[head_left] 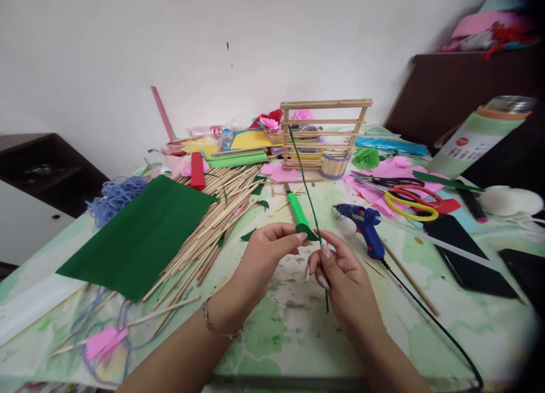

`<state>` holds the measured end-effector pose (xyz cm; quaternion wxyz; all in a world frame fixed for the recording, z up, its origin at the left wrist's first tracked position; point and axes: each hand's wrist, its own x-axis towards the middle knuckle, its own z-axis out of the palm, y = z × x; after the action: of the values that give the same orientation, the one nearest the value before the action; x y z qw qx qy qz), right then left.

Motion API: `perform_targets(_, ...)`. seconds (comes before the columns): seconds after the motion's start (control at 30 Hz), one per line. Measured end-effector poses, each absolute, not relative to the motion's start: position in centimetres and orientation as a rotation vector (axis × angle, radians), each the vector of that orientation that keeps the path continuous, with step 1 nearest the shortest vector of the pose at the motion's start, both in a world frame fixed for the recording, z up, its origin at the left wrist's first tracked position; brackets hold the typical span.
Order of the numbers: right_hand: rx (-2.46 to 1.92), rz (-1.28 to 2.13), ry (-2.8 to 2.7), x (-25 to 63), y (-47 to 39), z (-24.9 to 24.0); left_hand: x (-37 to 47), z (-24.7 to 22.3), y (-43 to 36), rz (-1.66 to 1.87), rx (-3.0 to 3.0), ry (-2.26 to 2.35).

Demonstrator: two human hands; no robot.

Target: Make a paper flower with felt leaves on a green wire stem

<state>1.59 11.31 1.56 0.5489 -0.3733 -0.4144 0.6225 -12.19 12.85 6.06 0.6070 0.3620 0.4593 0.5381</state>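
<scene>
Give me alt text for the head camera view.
The left hand holds a green cutout beside a thin green stick in the right hand, above a cluttered table with wooden sticks, a green sheet and a blue glue gun.

From where I stand, the surface (264,336) is pale, mottled with washed-out green blotches. The stem (309,191) is deep green, the leaf (303,231) the same dark shade. Taking that leaf as the dial's centre, a plain dark green sheet (142,239) spreads at nine o'clock, with blue-violet yarn (117,197) beyond it and pale tan sticks (213,222) nearer in. Toward ten there's a solid red roll (197,170); at eleven, a bright yellow sheet (252,139). At one, a tan basket (334,167) wears bluish-purple rims. Around three, I see a royal-blue glue gun (361,216) with an orange trigger, then scissors (415,217) with yellow handles. At two, a mint bottle (477,140) has a white printed band and orange collar.
</scene>
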Motion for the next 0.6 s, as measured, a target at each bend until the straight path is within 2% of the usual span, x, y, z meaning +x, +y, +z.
perform_targets(0.6, -1.093, 1.388, -0.928, 1.97, 11.38, 1.95, -11.42, 5.67, 12.72, 1.217, 0.844, 1.104)
